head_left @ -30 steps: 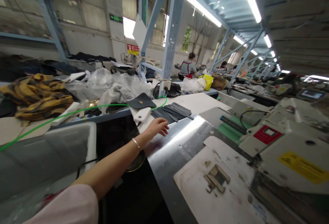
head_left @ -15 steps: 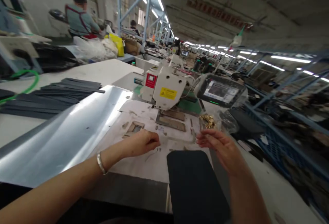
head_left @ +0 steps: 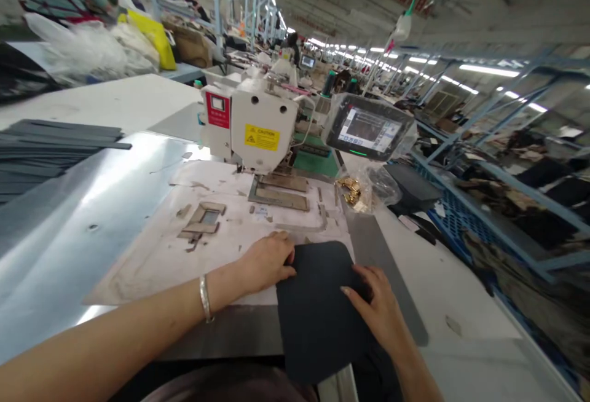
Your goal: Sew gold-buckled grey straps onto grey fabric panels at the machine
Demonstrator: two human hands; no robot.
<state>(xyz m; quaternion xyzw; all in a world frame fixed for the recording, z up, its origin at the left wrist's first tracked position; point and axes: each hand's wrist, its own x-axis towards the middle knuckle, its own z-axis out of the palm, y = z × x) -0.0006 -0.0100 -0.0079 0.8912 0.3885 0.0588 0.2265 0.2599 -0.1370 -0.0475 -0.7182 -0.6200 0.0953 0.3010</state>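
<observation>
A dark blue-grey panel [head_left: 322,310] with rounded corners, fabric or leather I cannot tell, lies at the front edge of the sewing machine's work plate. My left hand [head_left: 267,262], a silver bangle on its wrist, has its fingers curled at the panel's upper left edge. On the opposite edge, my right hand [head_left: 375,300] grips the panel with the thumb on top; the other fingertips are partly hidden. Beyond both hands stands the white sewing machine head [head_left: 262,122]. Under it lies a frame-shaped template [head_left: 281,196] on the pale, worn sheet [head_left: 152,254].
Dark strips [head_left: 50,150] are piled at the left on the shiny metal plate [head_left: 133,174]. A control screen [head_left: 369,130] stands right of the machine, with gold-coloured hardware [head_left: 351,192] in clear plastic below it. A blue rack [head_left: 465,205] runs along the right side.
Both hands have come down onto the panel's edges; before, they were raised apart from it. The panel has shifted and turned slightly. The camera view has moved closer to the machine.
</observation>
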